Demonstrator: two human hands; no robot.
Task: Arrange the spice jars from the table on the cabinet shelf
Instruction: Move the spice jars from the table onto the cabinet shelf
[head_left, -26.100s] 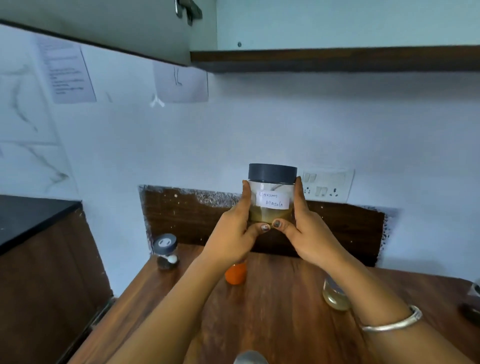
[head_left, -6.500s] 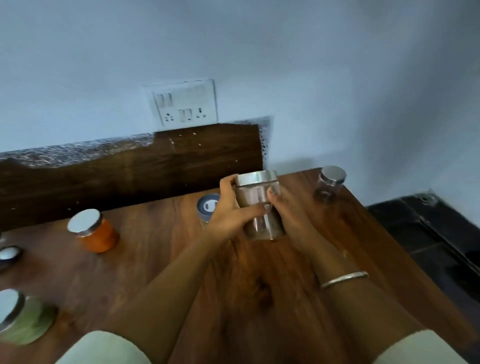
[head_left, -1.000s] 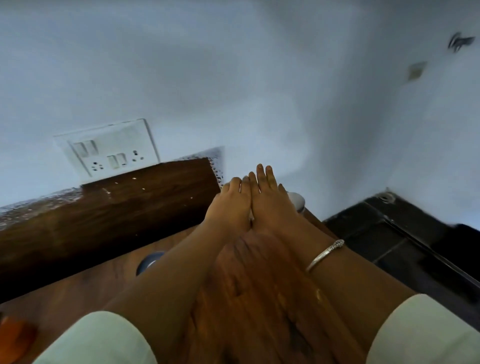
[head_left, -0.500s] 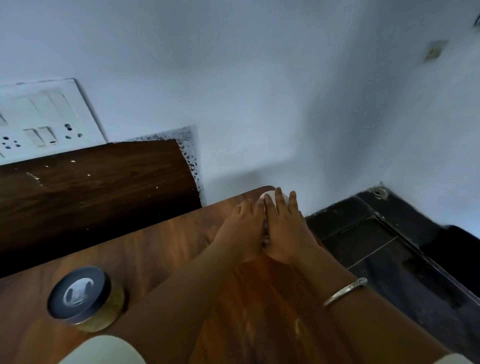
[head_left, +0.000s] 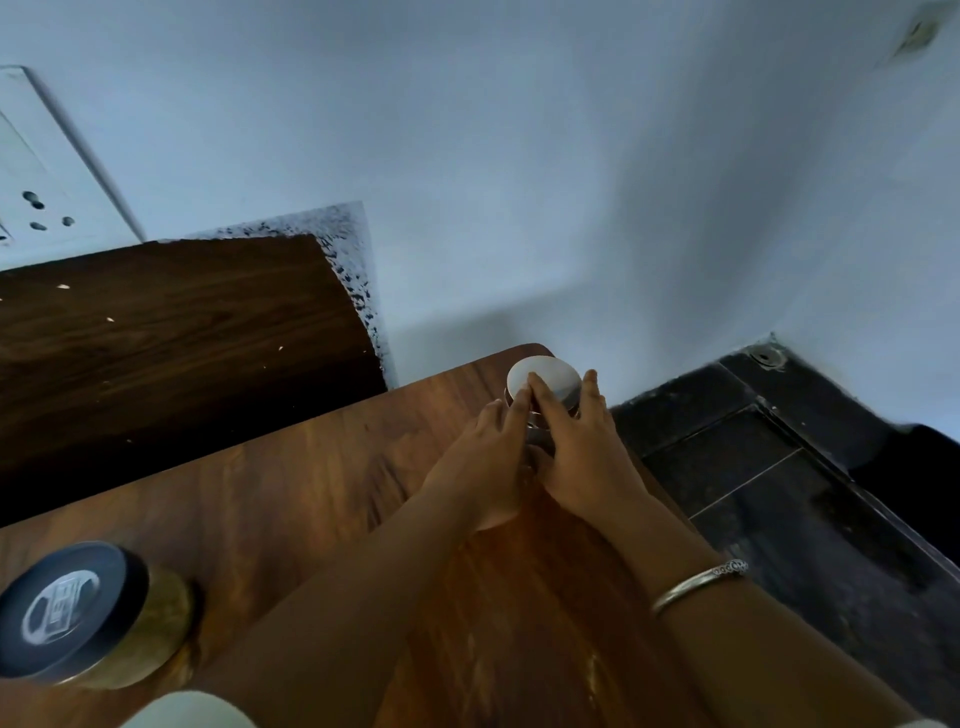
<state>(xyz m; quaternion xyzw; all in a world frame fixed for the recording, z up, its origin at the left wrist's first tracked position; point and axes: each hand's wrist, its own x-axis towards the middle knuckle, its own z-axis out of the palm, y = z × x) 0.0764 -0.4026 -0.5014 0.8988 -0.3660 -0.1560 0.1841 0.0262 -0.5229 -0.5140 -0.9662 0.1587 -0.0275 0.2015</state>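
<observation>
— As I look down now, the silver-lidded jar (head_left: 545, 380) stands upright between my hands. Its body is against my palms and its lid is up by my fingertips.
— Which hand has it?
— Both. My left hand (head_left: 480, 462) bends round its left side, with the forefinger reaching the lid's rim. My right hand (head_left: 584, 452) wraps the right side, with the forefinger laid across the lid. Neither is nearer, because the jar sits dead centre between them.
— Is it lifted?
— I can't tell, as my hands hide its base. It's at the far right corner of the worktop (head_left: 291, 509). The edge runs just beyond my right hand, with the dark floor (head_left: 779, 493) below.
— So what's the move?
— Straight up along its own axis, I judge, lid on top. Then I carry it to the cabinet shelf, which isn't in view. Drifting right would take it past the edge.
— Any other jars to do?
— A dark-lidded jar (head_left: 78, 616), well off to the left of my left hand and nearer to me, untouched.
</observation>
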